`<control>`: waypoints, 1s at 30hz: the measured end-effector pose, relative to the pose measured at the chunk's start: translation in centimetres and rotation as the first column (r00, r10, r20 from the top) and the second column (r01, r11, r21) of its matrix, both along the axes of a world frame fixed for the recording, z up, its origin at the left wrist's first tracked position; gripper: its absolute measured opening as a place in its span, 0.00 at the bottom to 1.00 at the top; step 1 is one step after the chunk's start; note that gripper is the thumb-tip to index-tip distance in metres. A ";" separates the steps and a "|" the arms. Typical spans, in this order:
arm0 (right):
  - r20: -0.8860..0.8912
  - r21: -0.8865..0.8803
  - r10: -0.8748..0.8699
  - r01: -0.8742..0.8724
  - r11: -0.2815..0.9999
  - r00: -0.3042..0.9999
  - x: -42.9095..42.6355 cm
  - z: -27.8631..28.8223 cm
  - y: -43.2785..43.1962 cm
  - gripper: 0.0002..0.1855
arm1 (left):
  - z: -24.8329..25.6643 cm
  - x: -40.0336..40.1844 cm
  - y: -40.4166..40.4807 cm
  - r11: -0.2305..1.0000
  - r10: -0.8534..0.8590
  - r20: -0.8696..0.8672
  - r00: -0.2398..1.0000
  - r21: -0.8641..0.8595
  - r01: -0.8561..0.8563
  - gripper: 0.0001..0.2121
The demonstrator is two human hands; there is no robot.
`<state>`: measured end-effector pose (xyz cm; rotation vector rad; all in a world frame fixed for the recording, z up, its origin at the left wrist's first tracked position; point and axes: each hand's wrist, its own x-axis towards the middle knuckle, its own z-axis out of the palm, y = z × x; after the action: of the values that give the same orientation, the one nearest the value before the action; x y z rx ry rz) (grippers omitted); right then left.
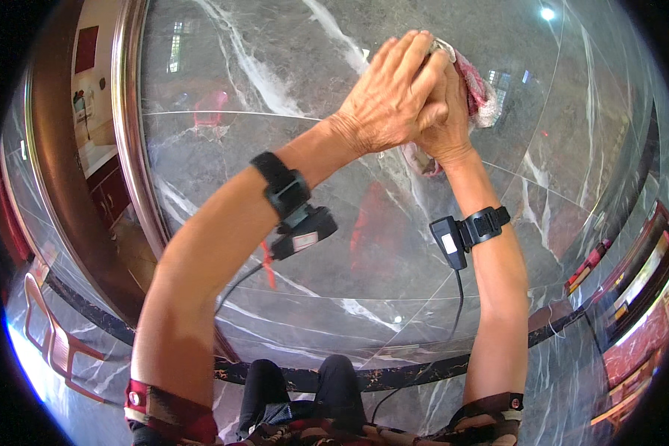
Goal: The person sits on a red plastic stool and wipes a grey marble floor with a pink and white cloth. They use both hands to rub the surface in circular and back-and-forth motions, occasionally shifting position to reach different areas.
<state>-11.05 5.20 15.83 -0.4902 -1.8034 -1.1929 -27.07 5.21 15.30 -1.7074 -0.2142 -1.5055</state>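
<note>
Both hands are raised against a glossy grey marble-tiled wall (290,212) with white veins. My right hand (449,117) presses a red and white cloth (479,92) to the tiles; the cloth shows past its outer side and below the palm. My left hand (390,92) lies across the right hand, its fingers over the right one's fingers, so part of the grip is hidden. Whether the left fingers touch the cloth too cannot be told. Each wrist wears a black strap with a small cabled device.
At the left, a shiny metal-edged door frame (128,111) borders an opening to a room with a dark red cabinet (110,189). A chair (58,340) stands at lower left. A dark skirting strip (423,379) runs along the wall's foot. Wooden furniture (641,279) is at far right.
</note>
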 end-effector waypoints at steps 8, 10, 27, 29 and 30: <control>-0.021 0.281 -0.127 0.128 0.951 0.992 2.3 -2.9 -1.6 0.42 | -0.7 -1.0 2.0 0.998 0.048 -0.149 0.988 -0.044 -0.055 0.36; -0.064 0.343 -0.231 0.239 0.908 0.971 2.6 -4.1 -2.1 0.42 | -0.7 -0.7 1.8 0.986 0.144 -0.141 0.980 -0.067 -0.155 0.37; -0.011 0.218 -0.277 0.273 0.937 0.961 0.8 -1.1 -1.1 0.39 | -1.3 -4.1 0.4 0.869 0.493 -0.098 0.864 0.093 -0.485 0.35; 0.025 0.226 -0.243 0.232 0.946 0.970 0.3 1.4 -0.9 0.38 | 0.9 -4.6 0.6 0.789 0.601 -0.020 0.799 0.172 -0.589 0.34; 0.035 0.239 -0.282 0.266 0.934 0.959 0.2 2.9 -1.0 0.36 | 2.2 -4.9 0.8 0.715 0.667 0.060 0.742 0.229 -0.661 0.33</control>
<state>-10.84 4.24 18.74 -0.5833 -1.6600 -1.6097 -31.96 5.98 17.51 -1.2512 -0.5524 -0.9133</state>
